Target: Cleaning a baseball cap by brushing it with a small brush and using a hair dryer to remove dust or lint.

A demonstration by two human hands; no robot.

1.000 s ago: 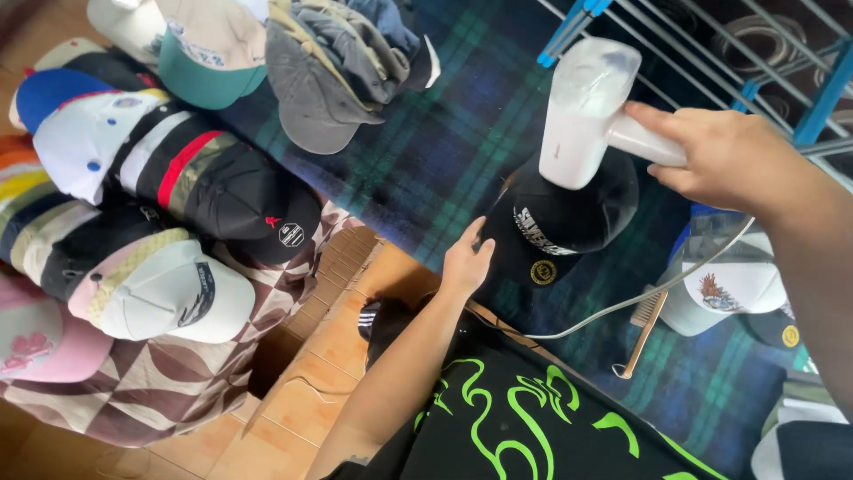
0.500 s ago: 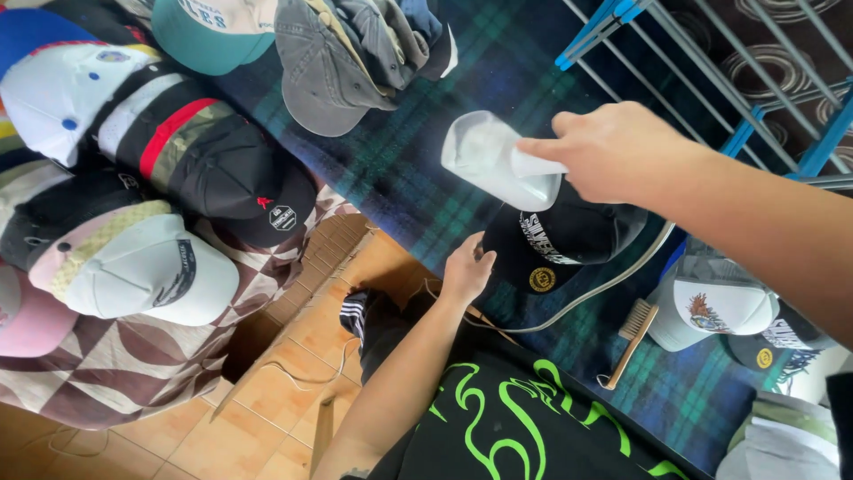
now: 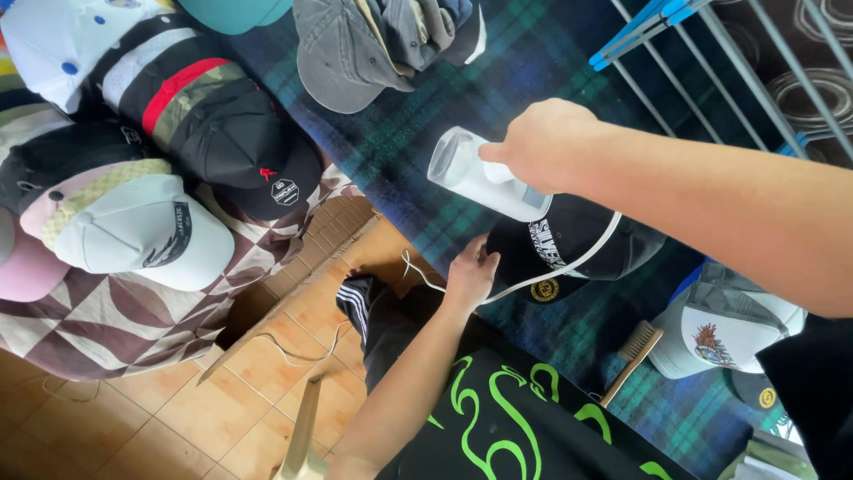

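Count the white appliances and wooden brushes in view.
2: one white handheld appliance in the right hand above the black cap; one wooden brush on the plaid cloth.

Two hands (image 3: 542,142), one white steamer (image 3: 484,178), one wooden brush (image 3: 633,348), roughly a dozen caps (image 3: 142,233).

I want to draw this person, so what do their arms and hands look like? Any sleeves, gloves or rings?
Both arms are bare, with no sleeves showing on the forearms. The left hand and the right hand wear no gloves, and I can see no rings, watch or bracelets. Below the left arm there is dark clothing: a black top with bright green curly lines and black shorts with white stripes.
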